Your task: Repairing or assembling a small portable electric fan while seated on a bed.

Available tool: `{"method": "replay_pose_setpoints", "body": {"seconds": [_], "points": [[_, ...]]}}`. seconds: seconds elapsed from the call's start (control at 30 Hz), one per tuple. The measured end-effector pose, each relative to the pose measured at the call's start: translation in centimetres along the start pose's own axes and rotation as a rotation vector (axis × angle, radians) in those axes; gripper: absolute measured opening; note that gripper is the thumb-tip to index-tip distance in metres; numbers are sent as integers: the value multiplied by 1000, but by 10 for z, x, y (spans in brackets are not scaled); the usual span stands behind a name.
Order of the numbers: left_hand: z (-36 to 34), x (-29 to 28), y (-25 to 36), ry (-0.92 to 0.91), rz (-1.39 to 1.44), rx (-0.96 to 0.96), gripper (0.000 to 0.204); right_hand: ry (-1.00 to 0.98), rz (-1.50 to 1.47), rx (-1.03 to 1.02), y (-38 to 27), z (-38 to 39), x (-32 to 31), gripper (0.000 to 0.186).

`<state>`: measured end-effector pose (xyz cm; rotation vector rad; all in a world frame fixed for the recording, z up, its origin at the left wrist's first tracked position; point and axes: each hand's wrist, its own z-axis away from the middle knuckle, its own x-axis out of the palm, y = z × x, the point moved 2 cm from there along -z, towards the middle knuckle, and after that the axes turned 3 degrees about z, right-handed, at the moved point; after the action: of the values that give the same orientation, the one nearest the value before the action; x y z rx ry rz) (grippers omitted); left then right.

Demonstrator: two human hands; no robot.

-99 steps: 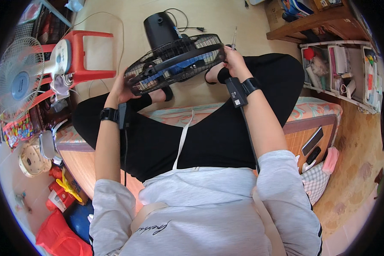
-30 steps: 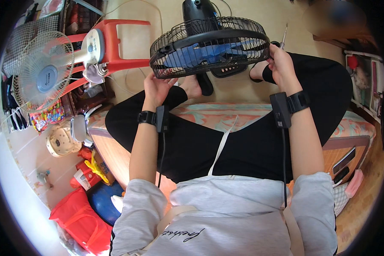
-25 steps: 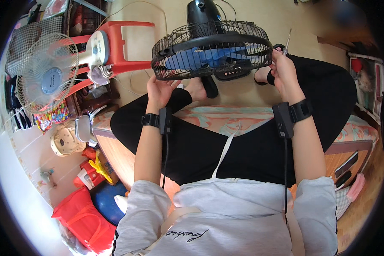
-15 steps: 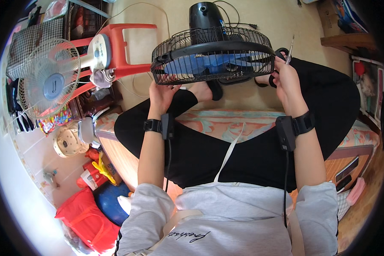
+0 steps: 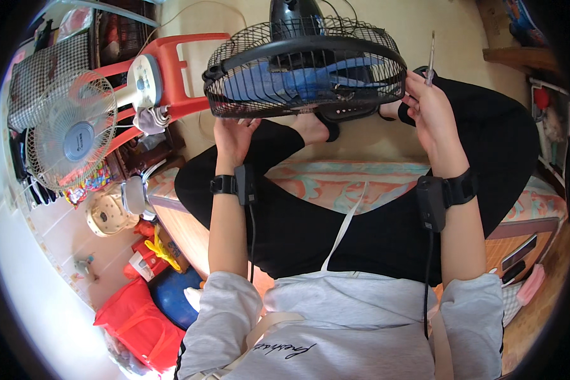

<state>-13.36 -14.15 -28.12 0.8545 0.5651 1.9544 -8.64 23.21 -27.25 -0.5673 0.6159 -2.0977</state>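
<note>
A black desk fan [image 5: 361,43] with blue blades [image 5: 269,83] is held in front of me, its round wire cage tilted so that I look partly through the front. The dark motor housing [image 5: 291,22] stands at the far side. My left hand [image 5: 233,140] supports the cage's lower left rim, its fingertips partly hidden beneath the wires. At the right rim, my right hand [image 5: 432,114] grips the cage with its fingers. A slim screwdriver [image 5: 431,60] also sticks up from that hand, its tip pointing away from me.
To the left, a white fan [image 5: 79,140] rests by a red plastic stool [image 5: 171,69]. A red bag [image 5: 139,326] and a blue ball [image 5: 178,297] lie at lower left. Phones [image 5: 519,250] lie on the seat at right. A wooden shelf [image 5: 519,57] stands at far right.
The black fan has shifted slightly left and its cage has tilted, showing more of the front and blades. Both hands keep their places on the rim, and the screwdriver stays in my right hand.
</note>
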Motion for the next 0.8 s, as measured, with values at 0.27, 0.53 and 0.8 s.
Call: {"method": "replay_pose_setpoints", "body": {"seconds": [0.27,0.53,0.8], "points": [[-15,11,6,33,-41,-31,44,-14,93,-13,-8,-5,5,38],[-26,31,14,36,-137,13,51,-78,24,-70,-21,-16,1,35],[-24,33,27,68,-156,-82,57,-132,37,-41,-23,-9,-3,38]]}}
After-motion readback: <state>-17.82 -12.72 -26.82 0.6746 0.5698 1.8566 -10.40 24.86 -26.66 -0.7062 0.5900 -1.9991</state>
